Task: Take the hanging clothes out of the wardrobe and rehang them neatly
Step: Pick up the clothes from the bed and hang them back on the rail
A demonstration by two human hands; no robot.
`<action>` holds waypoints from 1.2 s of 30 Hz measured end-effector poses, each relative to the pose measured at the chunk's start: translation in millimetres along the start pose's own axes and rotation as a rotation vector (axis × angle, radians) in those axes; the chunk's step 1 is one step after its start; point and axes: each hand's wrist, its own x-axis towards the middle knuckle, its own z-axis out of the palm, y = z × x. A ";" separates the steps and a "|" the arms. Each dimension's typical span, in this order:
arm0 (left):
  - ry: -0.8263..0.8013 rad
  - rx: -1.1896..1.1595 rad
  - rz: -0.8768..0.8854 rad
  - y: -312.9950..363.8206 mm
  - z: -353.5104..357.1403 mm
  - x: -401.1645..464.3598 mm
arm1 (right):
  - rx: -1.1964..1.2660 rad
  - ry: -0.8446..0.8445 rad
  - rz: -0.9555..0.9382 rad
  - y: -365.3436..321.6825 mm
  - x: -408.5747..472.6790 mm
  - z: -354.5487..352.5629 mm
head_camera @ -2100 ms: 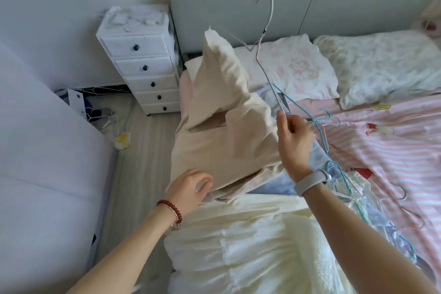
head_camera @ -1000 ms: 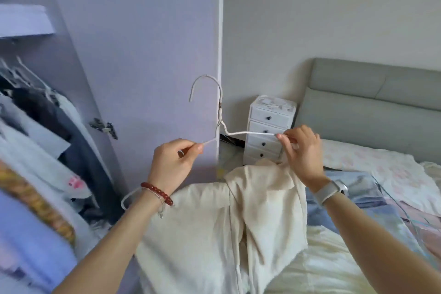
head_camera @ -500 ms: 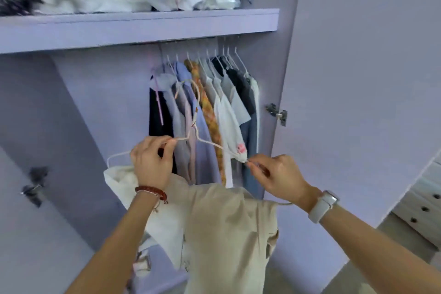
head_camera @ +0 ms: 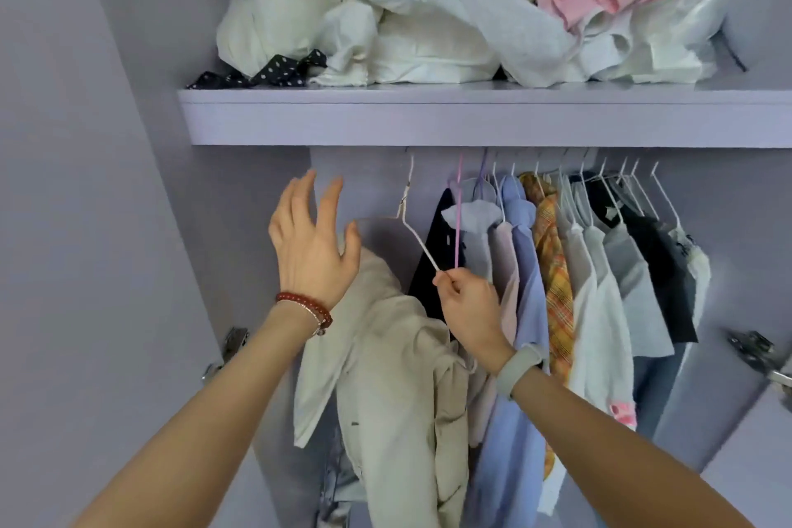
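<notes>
The white wire hanger (head_camera: pixel 409 223) carrying the beige garment (head_camera: pixel 398 390) sits at the left end of the row of hung clothes (head_camera: pixel 600 270), its hook rising toward the underside of the lilac shelf (head_camera: pixel 428 116), where the rail itself is hidden. Left of it the hanging space lies open as far as the wardrobe's side wall (head_camera: pixel 141 227). The right hand (head_camera: pixel 467 309) pinches the hanger's sloping right arm just beside a pink hanger (head_camera: pixel 458 219). The left hand (head_camera: pixel 310 244) is raised with fingers spread, holding nothing, close above the garment's left shoulder. A heap of white and pink clothes (head_camera: pixel 450 4) fills the shelf. Metal hinges (head_camera: pixel 231 345) show on both doors. No writing is readable.
</notes>
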 end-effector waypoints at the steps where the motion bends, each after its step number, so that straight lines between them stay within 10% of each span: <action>1: 0.004 0.044 0.050 -0.2 7.1 10.8 | 0.016 0.026 0.032 0.9 12.9 6.9; 10: 0.079 0.300 0.198 2.5 67.3 61.8 | 0.115 0.188 0.219 -1.5 100.0 48.7; 22: 0.140 0.293 0.229 -2.0 70.7 62.0 | -0.090 -0.063 0.277 22.5 109.5 46.5; 36: -0.389 -0.017 0.127 29.2 68.3 -75.4 | -0.372 0.139 -0.173 51.4 -43.6 -40.6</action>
